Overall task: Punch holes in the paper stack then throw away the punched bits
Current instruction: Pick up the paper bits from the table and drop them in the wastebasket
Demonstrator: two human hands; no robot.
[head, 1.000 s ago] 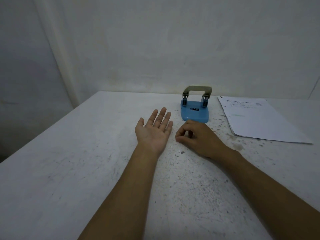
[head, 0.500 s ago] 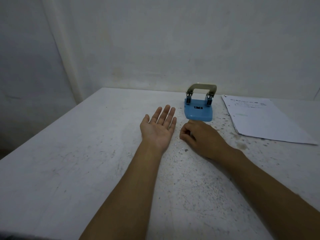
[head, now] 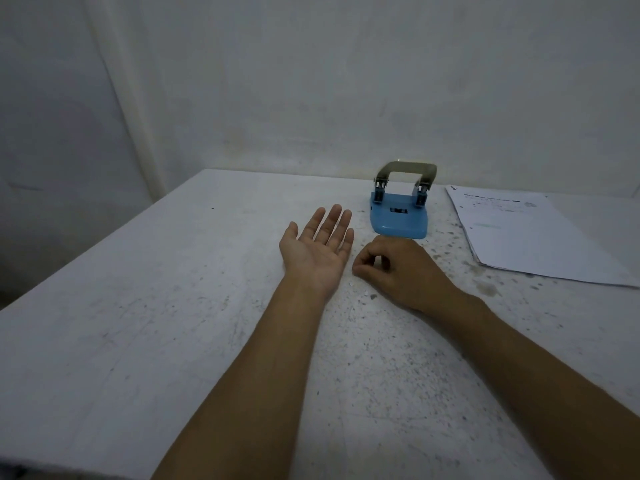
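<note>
Pinching again, right hand (head: 398, 268) beside unmoved, palm-up left hand (head: 317, 249).

Print on paper stack (head: 526, 237) too blurred to read; no other txt.

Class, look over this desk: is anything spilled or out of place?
Yes: small white punched paper bits lie loose on the speckled white table, just in front of the blue hole punch, between the open left hand and curled right hand.

On the table (head: 138, 323), the hole punch (head: 399, 216) stands near the back wall (head: 346, 81), the paper stack (head: 526, 237) to its right. The left hand (head: 317, 252) and right hand (head: 398, 268) lie side by side before the punch.
</note>
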